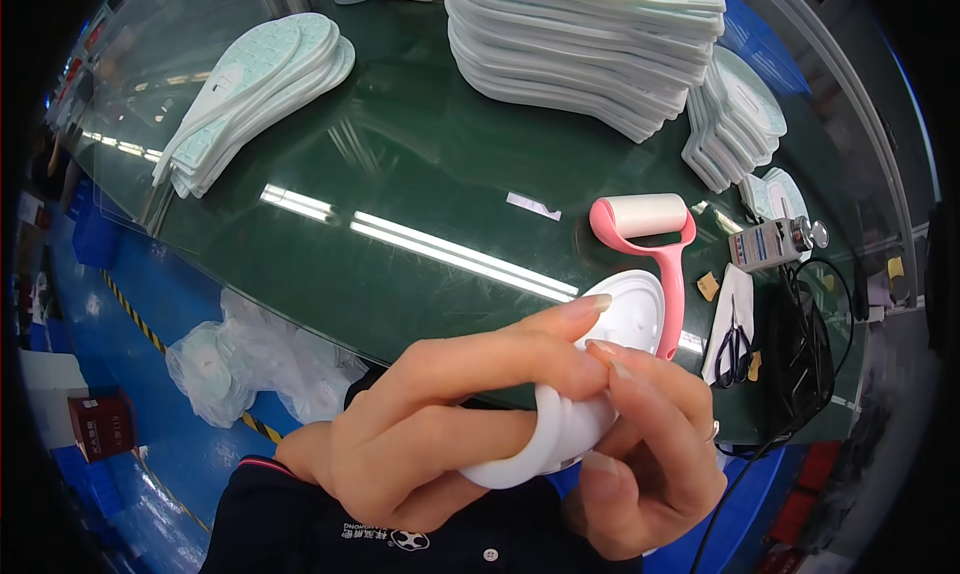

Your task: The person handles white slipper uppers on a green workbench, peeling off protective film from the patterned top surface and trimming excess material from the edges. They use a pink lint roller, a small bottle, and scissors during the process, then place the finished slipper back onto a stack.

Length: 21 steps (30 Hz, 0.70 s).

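Observation:
Close to my chest, my two hands are together on a smooth white plastic piece (560,432) with a thick rounded rim. My left hand (430,414) has its fingers curled round the rim. My right hand (655,444) grips the other side, fingertips bent inward and meeting the left fingertips. Just beyond the fingertips shows a white round disc (636,309) like a lid; whether it joins the held piece is hidden by my fingers. A pink-handled lint roller (645,219) with a white roll lies past the disc.
On the green table (400,244) stand a tall stack of white shaped pads (585,54) and smaller pale-green-topped stacks (255,94). To the right are scissors (735,349), a bottle with a metal top (765,246) and a black cable (720,494). Plastic bags (270,359) lie on the blue floor.

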Each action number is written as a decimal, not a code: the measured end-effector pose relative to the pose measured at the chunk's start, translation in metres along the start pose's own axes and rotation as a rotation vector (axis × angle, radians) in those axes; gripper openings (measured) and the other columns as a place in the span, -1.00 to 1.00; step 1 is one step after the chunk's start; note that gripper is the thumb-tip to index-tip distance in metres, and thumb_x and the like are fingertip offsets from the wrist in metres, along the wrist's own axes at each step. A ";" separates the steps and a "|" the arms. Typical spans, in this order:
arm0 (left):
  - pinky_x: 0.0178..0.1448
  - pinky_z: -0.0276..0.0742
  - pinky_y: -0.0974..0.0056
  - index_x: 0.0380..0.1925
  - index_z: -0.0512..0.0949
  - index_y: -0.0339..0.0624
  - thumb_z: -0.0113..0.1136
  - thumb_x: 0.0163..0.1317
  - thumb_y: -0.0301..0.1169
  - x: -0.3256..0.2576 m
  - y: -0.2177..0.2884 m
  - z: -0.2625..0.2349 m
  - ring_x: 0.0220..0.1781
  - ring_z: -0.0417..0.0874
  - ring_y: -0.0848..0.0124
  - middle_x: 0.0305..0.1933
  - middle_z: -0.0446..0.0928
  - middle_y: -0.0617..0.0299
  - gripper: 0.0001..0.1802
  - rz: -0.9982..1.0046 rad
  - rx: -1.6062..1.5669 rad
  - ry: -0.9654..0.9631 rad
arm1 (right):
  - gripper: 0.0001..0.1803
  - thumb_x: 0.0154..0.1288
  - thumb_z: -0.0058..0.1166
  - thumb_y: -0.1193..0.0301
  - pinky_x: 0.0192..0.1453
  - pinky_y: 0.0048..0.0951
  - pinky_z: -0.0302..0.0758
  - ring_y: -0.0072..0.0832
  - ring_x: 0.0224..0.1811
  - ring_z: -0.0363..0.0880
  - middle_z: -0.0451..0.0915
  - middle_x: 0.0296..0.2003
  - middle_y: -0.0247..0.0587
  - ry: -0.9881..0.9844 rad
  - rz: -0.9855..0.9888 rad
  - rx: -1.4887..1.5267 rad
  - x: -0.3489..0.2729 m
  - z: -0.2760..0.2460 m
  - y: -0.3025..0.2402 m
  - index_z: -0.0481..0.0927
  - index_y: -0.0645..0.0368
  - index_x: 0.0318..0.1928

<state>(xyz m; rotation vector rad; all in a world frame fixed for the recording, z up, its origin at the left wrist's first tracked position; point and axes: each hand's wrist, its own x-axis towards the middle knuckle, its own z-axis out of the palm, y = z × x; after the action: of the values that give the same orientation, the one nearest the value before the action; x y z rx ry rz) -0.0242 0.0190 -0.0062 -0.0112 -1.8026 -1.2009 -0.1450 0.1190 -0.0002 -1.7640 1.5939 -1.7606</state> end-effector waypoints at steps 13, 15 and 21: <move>0.16 0.21 0.03 -0.42 0.29 -0.41 -0.10 0.09 -0.56 -0.001 -0.004 -0.002 0.08 0.27 -0.15 -0.15 0.26 -0.21 -0.90 0.024 -0.053 -0.029 | -0.57 -0.02 0.03 0.40 -0.54 -0.80 0.17 -0.76 -0.72 0.26 0.40 -0.20 0.19 0.069 0.018 0.114 0.000 0.006 0.005 0.39 0.49 -0.16; 0.16 0.21 0.02 -0.42 0.29 -0.41 -0.10 0.08 -0.56 0.000 -0.004 -0.002 0.08 0.26 -0.16 -0.15 0.26 -0.22 -0.91 0.019 -0.047 -0.031 | -0.57 -0.02 0.03 0.41 -0.54 -0.80 0.17 -0.75 -0.71 0.26 0.40 -0.20 0.18 0.072 0.003 0.095 0.000 0.007 0.006 0.39 0.48 -0.15; 0.16 0.20 0.02 -0.44 0.29 -0.41 -0.11 0.05 -0.59 -0.002 -0.003 -0.002 0.07 0.25 -0.19 -0.16 0.25 -0.24 -0.92 0.009 -0.066 -0.038 | -0.56 -0.02 0.00 0.41 -0.49 -0.74 0.24 -0.62 -0.57 0.36 0.40 -0.20 0.15 0.014 0.042 0.043 0.000 0.001 0.004 0.37 0.47 -0.14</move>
<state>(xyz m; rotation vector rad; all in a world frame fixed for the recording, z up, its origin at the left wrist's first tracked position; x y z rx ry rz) -0.0236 0.0170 -0.0096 -0.0806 -1.7934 -1.2610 -0.1464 0.1172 -0.0033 -1.6904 1.5743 -1.7792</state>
